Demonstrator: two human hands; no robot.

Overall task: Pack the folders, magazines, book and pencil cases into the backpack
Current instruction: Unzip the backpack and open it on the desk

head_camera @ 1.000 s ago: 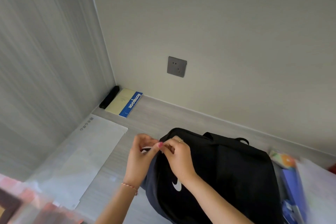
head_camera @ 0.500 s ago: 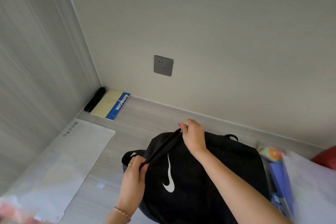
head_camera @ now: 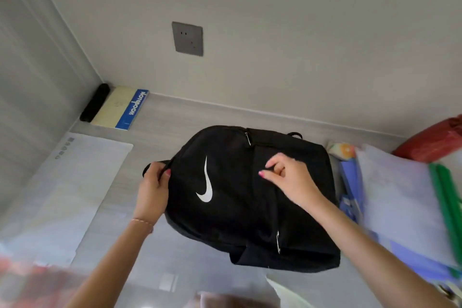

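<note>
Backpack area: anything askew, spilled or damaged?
Nothing damaged or spilled. The black backpack lies flat on the desk, left hand gripping its strap, right hand over its front. The folders at right sit in a loose, uneven pile, blurred in this view.
</note>
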